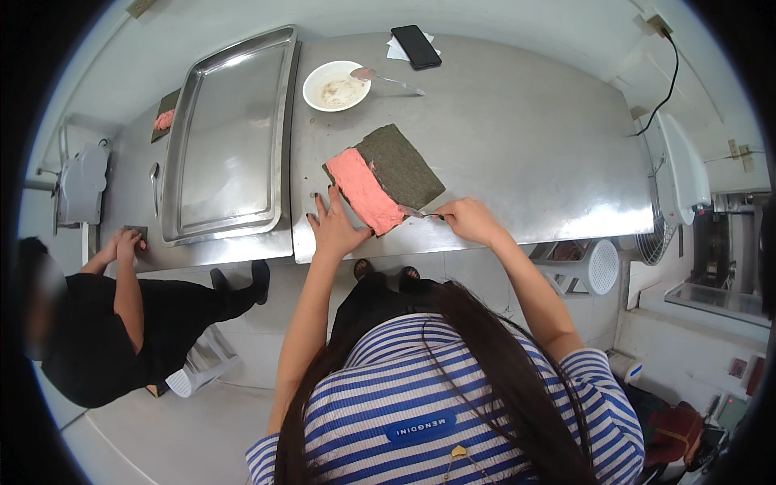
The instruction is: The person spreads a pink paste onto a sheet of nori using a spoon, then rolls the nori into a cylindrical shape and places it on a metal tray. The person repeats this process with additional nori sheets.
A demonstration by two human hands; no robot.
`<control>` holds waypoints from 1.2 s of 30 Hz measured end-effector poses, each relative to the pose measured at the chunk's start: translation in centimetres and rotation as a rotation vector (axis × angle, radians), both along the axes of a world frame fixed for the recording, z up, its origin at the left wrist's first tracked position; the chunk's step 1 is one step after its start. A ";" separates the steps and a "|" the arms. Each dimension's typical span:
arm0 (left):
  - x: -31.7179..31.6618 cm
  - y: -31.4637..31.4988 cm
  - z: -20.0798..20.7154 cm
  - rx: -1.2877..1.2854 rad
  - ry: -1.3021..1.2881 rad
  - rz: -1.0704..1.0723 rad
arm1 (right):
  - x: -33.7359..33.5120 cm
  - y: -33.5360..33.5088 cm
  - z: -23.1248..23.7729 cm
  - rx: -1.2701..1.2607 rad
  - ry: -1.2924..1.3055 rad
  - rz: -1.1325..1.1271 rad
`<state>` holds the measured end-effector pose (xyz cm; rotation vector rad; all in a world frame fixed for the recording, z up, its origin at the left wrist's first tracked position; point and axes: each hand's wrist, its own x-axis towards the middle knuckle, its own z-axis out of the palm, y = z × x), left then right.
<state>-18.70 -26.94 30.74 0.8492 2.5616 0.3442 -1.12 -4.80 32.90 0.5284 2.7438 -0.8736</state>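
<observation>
Pressing left grip (pixel 335 226) beside seaweed sheet (pixel 386 176), right grip (pixel 469 220) holding spoon (pixel 420 214)

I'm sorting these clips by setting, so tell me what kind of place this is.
Probably a food-preparation kitchen, perhaps commercial: a stainless steel worktable, a large metal tray, and a seaweed sheet partly spread with pink paste, which the right hand works with a utensil.

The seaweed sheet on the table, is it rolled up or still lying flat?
Flat. The seaweed sheet lies spread on the steel table, pink paste covering its near half.
</observation>
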 end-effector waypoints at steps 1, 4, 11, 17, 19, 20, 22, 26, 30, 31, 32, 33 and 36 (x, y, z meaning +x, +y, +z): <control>-0.2 -0.2 -0.3 0.008 0.003 -0.009 | 0.4 -0.6 0.2 0.008 0.009 -0.033; -0.3 -0.5 -0.7 0.021 -0.002 -0.031 | 1.4 -3.0 0.4 0.053 0.133 -0.123; -0.3 -0.4 -0.3 0.039 -0.036 -0.009 | 1.5 -8.2 -0.7 0.174 0.176 -0.248; -0.1 -0.4 0.6 0.060 -0.084 0.007 | 0.7 -12.3 -1.6 0.321 0.119 -0.128; -0.2 -0.5 0.5 0.063 -0.091 0.000 | 0.4 -12.7 -1.3 0.300 0.134 -0.050; -0.2 -0.6 0.4 0.067 -0.086 -0.007 | 0.4 -12.6 -0.9 0.273 0.149 -0.072; -0.3 -0.7 0.6 0.057 -0.106 -0.014 | -0.2 -11.9 0.5 0.217 0.183 -0.114; -0.6 -0.6 0.9 0.025 -0.164 -0.036 | -1.8 -10.5 0.4 0.333 0.131 -0.243; -0.8 -1.0 0.8 0.036 -0.160 -0.048 | -2.2 -11.4 -0.3 0.359 0.065 -0.220; -0.8 -1.1 0.7 0.048 -0.151 -0.051 | -2.2 -11.9 -0.4 0.359 0.052 -0.214; -0.7 -1.2 0.6 0.060 -0.142 -0.053 | -2.2 -12.3 -0.6 0.358 0.045 -0.208; -0.7 -1.2 0.5 0.073 -0.133 -0.057 | -2.1 -12.6 -0.7 0.357 0.039 -0.203; -0.8 -1.2 0.7 0.064 -0.152 -0.055 | -2.0 -13.6 -0.4 0.357 0.036 -0.176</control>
